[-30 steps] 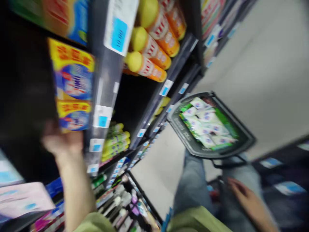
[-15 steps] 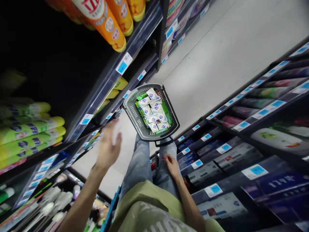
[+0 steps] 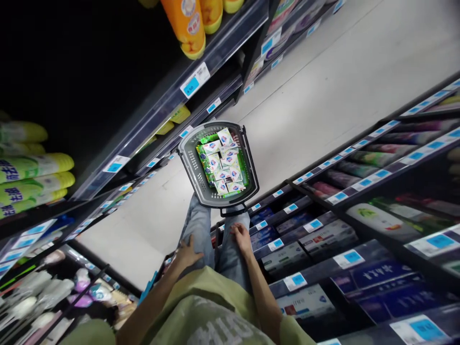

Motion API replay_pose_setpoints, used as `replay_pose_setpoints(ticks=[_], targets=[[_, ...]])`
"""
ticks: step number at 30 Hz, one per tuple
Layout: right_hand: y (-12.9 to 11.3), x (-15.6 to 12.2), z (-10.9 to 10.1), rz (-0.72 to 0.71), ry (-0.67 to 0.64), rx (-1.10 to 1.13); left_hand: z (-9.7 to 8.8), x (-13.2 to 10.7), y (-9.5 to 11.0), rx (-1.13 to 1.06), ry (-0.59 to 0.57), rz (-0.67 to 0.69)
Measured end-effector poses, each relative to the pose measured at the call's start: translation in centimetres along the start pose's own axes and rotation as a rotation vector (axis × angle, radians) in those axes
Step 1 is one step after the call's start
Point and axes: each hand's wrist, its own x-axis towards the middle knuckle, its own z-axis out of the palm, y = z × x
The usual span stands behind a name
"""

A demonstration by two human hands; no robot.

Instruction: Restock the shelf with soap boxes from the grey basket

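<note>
My left hand (image 3: 187,254) lies on the left thigh of my jeans, fingers spread and nothing in them. Against my other leg is my right hand (image 3: 241,238), its fingers curled inward; whether anything is inside them is hidden. Beyond my knees stands a grey shopping basket (image 3: 190,167) with a dark rim and black handle. Several white boxes (image 3: 230,163) with blue-and-red logos lie in it, on top of green packages (image 3: 204,171). Neither hand touches the basket.
Shelves with price labels (image 3: 195,80) flank a pale aisle floor (image 3: 305,91). Orange bottles (image 3: 189,28) and yellow-green bottles (image 3: 36,187) stand on the left shelves. On the right are blue boxes (image 3: 384,278) and white cartons (image 3: 305,299). Brushes (image 3: 32,297) hang at lower left.
My left hand has come down from beside the left shelf onto my thigh. My right hand stays by my leg. The view has shifted slightly; the basket looks the same.
</note>
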Motion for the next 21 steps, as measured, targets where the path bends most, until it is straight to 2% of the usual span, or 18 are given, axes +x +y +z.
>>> replay_pose_setpoints(ticks=[4,8,13,17,21], targets=[[-0.4,2.2,1.2,0.082,0.035,-0.03,-1.1,2.0,0.4,-0.008,0.007,0.011],[-0.8,4.1,2.0,0.157,0.045,-0.075,-1.4,3.4,0.5,-0.052,0.053,0.031],[-1.3,4.8,2.5,0.207,0.026,-0.123,-1.3,4.0,0.7,-0.123,0.128,-0.046],[-2.2,5.1,2.8,0.241,0.024,-0.131,-1.9,4.2,0.9,-0.137,0.135,-0.058],[-4.0,7.0,3.3,0.223,0.035,-0.116,-2.8,4.8,0.9,-0.146,0.143,-0.05]])
